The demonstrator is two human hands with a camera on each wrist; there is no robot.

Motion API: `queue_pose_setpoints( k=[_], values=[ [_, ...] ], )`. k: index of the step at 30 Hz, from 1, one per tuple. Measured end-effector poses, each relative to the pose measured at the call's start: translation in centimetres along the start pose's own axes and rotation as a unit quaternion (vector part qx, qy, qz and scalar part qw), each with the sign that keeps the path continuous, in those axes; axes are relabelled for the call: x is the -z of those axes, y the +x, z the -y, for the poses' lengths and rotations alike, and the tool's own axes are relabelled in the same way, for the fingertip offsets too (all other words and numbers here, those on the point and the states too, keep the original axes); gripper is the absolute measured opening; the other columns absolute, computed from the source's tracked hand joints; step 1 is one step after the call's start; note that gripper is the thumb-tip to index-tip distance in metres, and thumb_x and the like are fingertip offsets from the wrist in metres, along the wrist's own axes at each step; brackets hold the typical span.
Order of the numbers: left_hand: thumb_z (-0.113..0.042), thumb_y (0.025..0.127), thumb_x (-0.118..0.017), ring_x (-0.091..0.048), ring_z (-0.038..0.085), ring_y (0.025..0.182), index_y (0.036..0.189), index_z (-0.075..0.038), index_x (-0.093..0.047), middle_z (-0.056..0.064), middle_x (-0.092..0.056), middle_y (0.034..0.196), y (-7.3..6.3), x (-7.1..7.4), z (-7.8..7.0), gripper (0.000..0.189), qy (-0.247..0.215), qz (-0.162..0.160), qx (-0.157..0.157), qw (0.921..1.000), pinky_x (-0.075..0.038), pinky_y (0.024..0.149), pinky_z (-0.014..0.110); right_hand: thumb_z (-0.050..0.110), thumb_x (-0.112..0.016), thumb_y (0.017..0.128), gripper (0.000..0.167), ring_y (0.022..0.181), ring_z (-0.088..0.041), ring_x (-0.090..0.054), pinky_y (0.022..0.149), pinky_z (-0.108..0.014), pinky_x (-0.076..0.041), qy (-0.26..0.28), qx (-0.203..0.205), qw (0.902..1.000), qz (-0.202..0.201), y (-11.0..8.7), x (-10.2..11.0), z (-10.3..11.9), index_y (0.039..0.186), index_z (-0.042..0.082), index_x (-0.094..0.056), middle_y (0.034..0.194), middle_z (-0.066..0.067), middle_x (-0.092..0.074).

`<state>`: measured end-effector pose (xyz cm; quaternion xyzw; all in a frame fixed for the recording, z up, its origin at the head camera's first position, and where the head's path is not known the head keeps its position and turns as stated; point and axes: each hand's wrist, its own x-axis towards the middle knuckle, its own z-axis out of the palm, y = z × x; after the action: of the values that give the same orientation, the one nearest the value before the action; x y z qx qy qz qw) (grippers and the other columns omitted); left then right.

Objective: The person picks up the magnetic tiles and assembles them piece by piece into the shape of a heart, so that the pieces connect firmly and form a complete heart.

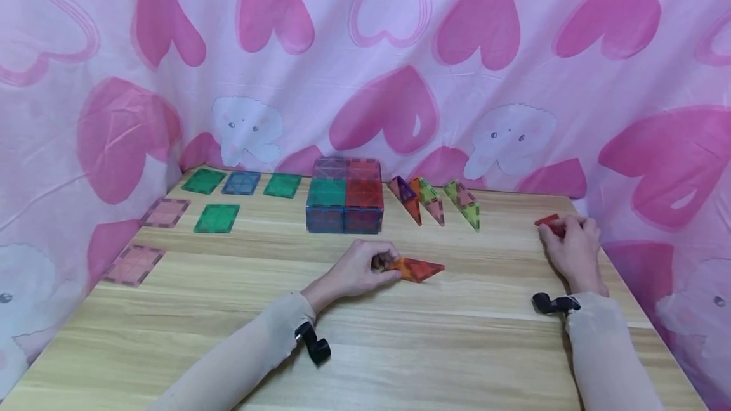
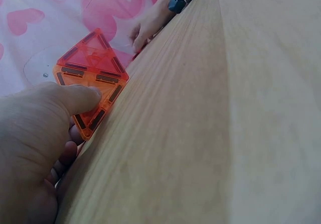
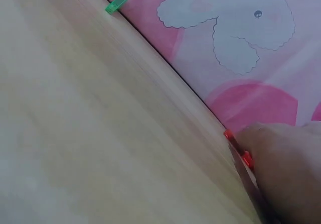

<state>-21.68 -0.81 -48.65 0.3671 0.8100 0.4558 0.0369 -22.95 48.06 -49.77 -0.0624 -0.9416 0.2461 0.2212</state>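
Observation:
In the head view my left hand [image 1: 356, 269] is near the table's middle and pinches an orange triangular magnetic tile [image 2: 92, 117]. A red triangular magnetic tile [image 2: 94, 54] joins it edge to edge, pointing away from the hand; the thumb lies across the orange one. Over at the table's right side, my right hand [image 1: 573, 250] grips a red magnetic tile [image 1: 547, 219] low at the tabletop. Most of that tile is hidden by the fingers, and only its edge [image 3: 247, 158] shows in the right wrist view.
A block of coloured magnetic tiles [image 1: 344, 219] stands at the back centre. Right of it lie joined triangular tiles [image 1: 415, 200] and another such group [image 1: 464, 203]. Green [image 1: 217, 218], blue [image 1: 241, 182] and pink square tiles [image 1: 134, 265] are spread at left. A heart-print curtain [image 1: 308, 100] borders the table.

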Motion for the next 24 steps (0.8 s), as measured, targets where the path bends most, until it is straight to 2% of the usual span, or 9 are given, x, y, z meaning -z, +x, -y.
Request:
queue_pose_setpoints(
  k=[2, 3, 6, 8, 13, 16, 19, 22, 24],
  values=[
    [-0.017, 0.098, -0.088, -0.066, 0.006, 0.085, 0.104, -0.019, -0.077, -0.009, -0.073, 0.093, 0.0, 0.0, 0.0, 0.013, 0.000, -0.001, -0.001, 1.0000, -0.057, 0.077, 0.025, 0.027, -0.072, 0.107, 0.036, 0.124, -0.060, -0.042, 0.106, -0.072, -0.029, 0.002, 0.007, 0.9999, -0.009, -0.2, 0.0, 0.2, 0.109, -0.008, -0.062, 0.129, -0.039, -0.051],
    [-0.017, 0.098, -0.088, -0.065, 0.006, 0.085, 0.104, -0.019, -0.077, -0.010, -0.073, 0.093, 0.0, 0.0, 0.0, 0.013, 0.000, -0.001, -0.003, 1.0000, -0.057, 0.077, 0.026, 0.025, -0.074, 0.106, 0.034, 0.121, -0.059, -0.044, 0.105, -0.071, -0.029, 0.002, 0.014, 0.9998, -0.011, -0.3, 0.0, 0.4, 0.105, -0.006, -0.061, 0.124, -0.038, -0.054],
    [-0.017, 0.098, -0.088, -0.065, 0.006, 0.085, 0.104, -0.019, -0.077, -0.010, -0.073, 0.093, 0.0, 0.0, 0.0, 0.013, 0.000, -0.001, -0.009, 1.0000, -0.057, 0.077, 0.025, 0.020, -0.077, 0.105, 0.031, 0.114, -0.055, -0.048, 0.103, -0.068, -0.031, 0.008, 0.029, 0.9995, -0.005, -0.5, 0.0, 0.7, 0.107, -0.006, -0.062, 0.112, -0.034, -0.060],
    [-0.017, 0.098, -0.088, -0.065, 0.006, 0.085, 0.104, -0.019, -0.077, -0.010, -0.073, 0.093, 0.0, 0.0, 0.1, 0.013, 0.000, -0.001, -0.010, 0.9999, -0.057, 0.077, 0.025, 0.018, -0.079, 0.104, 0.033, 0.120, -0.055, -0.048, 0.105, -0.066, -0.031, 0.018, 0.024, 0.9995, -0.001, -0.7, 0.0, 1.0, 0.117, -0.009, -0.063, 0.117, -0.034, -0.061],
    [-0.017, 0.098, -0.088, -0.065, 0.005, 0.085, 0.104, -0.019, -0.076, -0.010, -0.073, 0.092, 0.0, 0.0, 0.2, 0.013, 0.000, -0.003, -0.010, 1.0000, -0.057, 0.077, 0.025, 0.025, -0.086, 0.100, 0.057, 0.129, -0.054, -0.046, 0.099, -0.059, -0.037, 0.029, -0.013, 0.9995, 0.000, -1.3, 0.2, 1.7, 0.142, -0.007, -0.064, 0.134, -0.035, -0.057],
    [-0.018, 0.098, -0.088, -0.065, 0.005, 0.085, 0.104, -0.019, -0.076, -0.010, -0.073, 0.093, 0.0, -0.1, 0.3, 0.013, 0.000, -0.002, -0.009, 1.0000, -0.057, 0.077, 0.025, 0.026, -0.092, 0.095, 0.064, 0.129, -0.052, -0.047, 0.095, -0.054, -0.040, 0.037, -0.019, 0.9991, -0.007, -1.8, 0.1, 2.4, 0.145, -0.005, -0.067, 0.140, -0.034, -0.051],
    [-0.017, 0.098, -0.088, -0.065, 0.005, 0.085, 0.104, -0.019, -0.077, -0.010, -0.073, 0.093, 0.0, -0.1, 0.3, 0.013, -0.001, -0.001, -0.009, 1.0000, -0.057, 0.077, 0.026, 0.023, -0.095, 0.092, 0.062, 0.129, -0.047, -0.049, 0.096, -0.045, -0.042, 0.055, -0.011, 0.9984, -0.007, -2.5, -0.1, 3.6, 0.143, -0.001, -0.071, 0.144, -0.031, -0.046],
    [-0.017, 0.098, -0.088, -0.065, 0.005, 0.085, 0.104, -0.019, -0.077, -0.010, -0.073, 0.093, 0.0, -0.1, 0.2, 0.013, 0.000, -0.001, -0.009, 1.0000, -0.057, 0.077, 0.026, 0.017, -0.096, 0.090, 0.058, 0.118, -0.036, -0.054, 0.094, -0.030, -0.041, 0.085, 0.007, 0.9964, -0.001, -3.5, -0.5, 5.4, 0.142, 0.004, -0.074, 0.141, -0.026, -0.046],
    [-0.017, 0.098, -0.088, -0.065, 0.005, 0.085, 0.104, -0.019, -0.077, -0.010, -0.073, 0.093, 0.0, -0.1, 0.1, 0.013, 0.002, -0.001, -0.009, 1.0000, -0.057, 0.077, 0.025, 0.010, -0.095, 0.089, 0.056, 0.107, -0.027, -0.056, 0.086, -0.021, -0.043, 0.112, 0.021, 0.9935, 0.008, -4.3, -0.9, 6.8, 0.141, 0.006, -0.074, 0.136, -0.023, -0.048]
  ],
)
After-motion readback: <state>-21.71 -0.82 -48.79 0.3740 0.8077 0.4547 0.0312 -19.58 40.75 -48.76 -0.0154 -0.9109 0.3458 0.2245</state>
